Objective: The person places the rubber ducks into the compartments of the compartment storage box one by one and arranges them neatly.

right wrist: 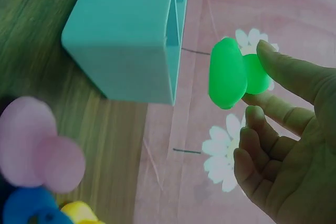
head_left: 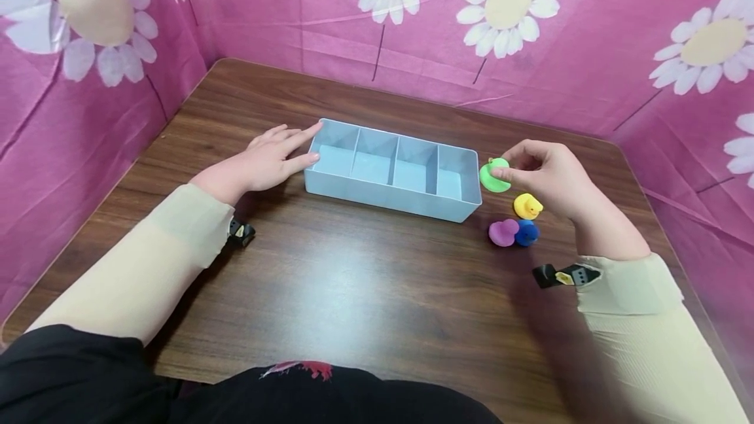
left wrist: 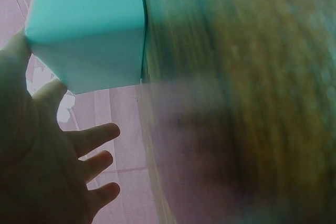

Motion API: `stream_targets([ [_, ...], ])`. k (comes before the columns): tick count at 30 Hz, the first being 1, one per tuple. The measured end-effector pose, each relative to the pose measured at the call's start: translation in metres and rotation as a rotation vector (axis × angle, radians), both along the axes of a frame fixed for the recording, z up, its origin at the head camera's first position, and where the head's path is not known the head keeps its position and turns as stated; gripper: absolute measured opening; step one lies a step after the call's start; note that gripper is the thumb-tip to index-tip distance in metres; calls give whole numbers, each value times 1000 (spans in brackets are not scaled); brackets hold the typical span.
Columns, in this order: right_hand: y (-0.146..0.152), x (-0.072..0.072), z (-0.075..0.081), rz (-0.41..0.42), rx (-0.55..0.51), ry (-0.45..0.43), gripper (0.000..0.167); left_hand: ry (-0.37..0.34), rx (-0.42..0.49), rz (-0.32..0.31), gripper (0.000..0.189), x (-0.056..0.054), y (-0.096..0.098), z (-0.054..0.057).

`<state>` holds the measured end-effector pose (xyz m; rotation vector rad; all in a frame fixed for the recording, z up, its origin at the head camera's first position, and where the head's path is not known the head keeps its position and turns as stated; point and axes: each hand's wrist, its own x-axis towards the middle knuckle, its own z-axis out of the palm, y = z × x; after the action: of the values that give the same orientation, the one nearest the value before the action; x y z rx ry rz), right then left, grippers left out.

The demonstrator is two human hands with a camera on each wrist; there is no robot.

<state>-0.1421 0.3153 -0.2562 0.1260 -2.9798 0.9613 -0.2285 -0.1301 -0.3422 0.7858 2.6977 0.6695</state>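
While my left grip (head_left: 265, 161) is touching the left end of the pale blue box (head_left: 389, 196), my right grip (head_left: 550, 174) is holding the green duck (head_left: 492, 178) just beside the right end of this same box. The thumb (right wrist: 294, 74) and the forefinger (right wrist: 281, 111) are pinching the duck by its smaller round part, so the right grip is being clamped on it, and the other fingers are bending towards the palm. In the right wrist view I am seeing this duck up in the air, outside of the box and higher than its rim.

My left grip is lying spread apart: its thumb and forefinger are touching the box, and the three other fingers (left wrist: 94, 139) are pointing out straight, away from it.

The box is standing on the brown worktop (head_left: 353, 300), and three thin dividers (head_left: 434, 172) are making four compartments in one row. To the right of the box, nearer to me than the green duck, a yellow duck (head_left: 527, 207), a purple duck (head_left: 502, 233) and a blue duck (head_left: 527, 233) are sitting on the worktop. The purple and the blue are sitting side by side; the yellow is sitting just behind the blue.

Pink cloth (head_left: 565, 77) with white flowers (head_left: 509, 5) is hanging behind the worktop. Pale sleeves (head_left: 129, 264) are covering my forearms.
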Motion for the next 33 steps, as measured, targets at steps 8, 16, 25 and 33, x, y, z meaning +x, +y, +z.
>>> stream_targets([
  [8,-22,-15,1,73,-14,20,29,-24,1,16,69,0,-3,1],
  [16,-45,-28,0,144,-59,15,27,-15,-10,15,70,-1,-2,-1],
  [25,-76,-43,6,201,-91,27,25,-26,-5,19,69,-2,0,-1],
  [33,-101,-58,6,270,-106,31,22,-35,-10,28,68,-2,0,-1],
])
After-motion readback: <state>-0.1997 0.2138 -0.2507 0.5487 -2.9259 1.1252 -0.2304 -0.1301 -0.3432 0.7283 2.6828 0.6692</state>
